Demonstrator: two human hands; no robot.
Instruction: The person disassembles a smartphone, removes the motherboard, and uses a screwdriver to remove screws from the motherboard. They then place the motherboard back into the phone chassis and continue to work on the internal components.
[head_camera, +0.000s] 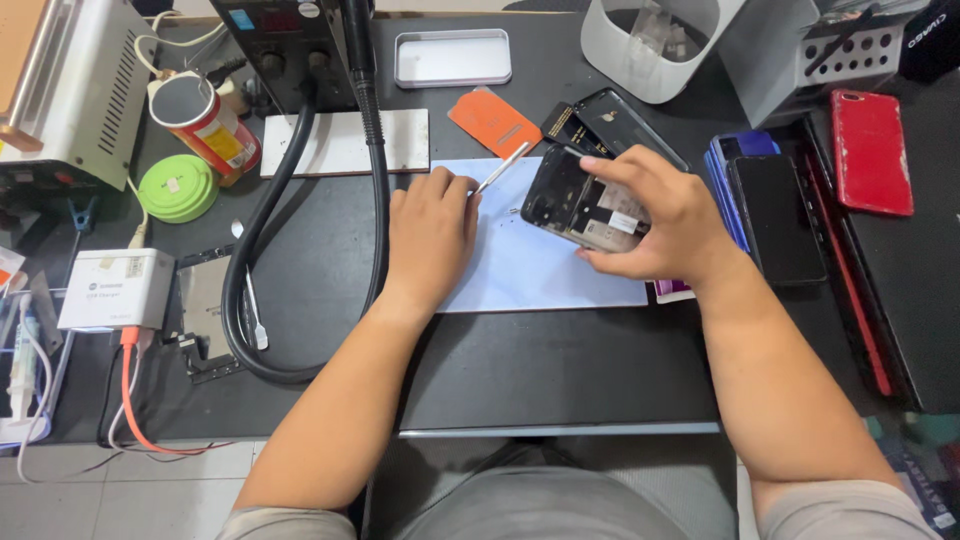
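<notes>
Head view shows the right hand (655, 225) clamped on an opened phone (585, 205) above the white mat (545, 270), while the left hand (432, 235) pinches a thin metal tool (500, 168), which should probably move slowly and gently.

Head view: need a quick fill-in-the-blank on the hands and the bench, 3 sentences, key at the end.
1. The right hand holds an opened phone with its back cover off, tilted above the light blue ____.
2. The left hand holds a thin metal ____, its tip pointing toward the phone.
3. The phone lying flat at the far right edge of the bench has a ____ back.

Missing words: mat; tool; red
</notes>
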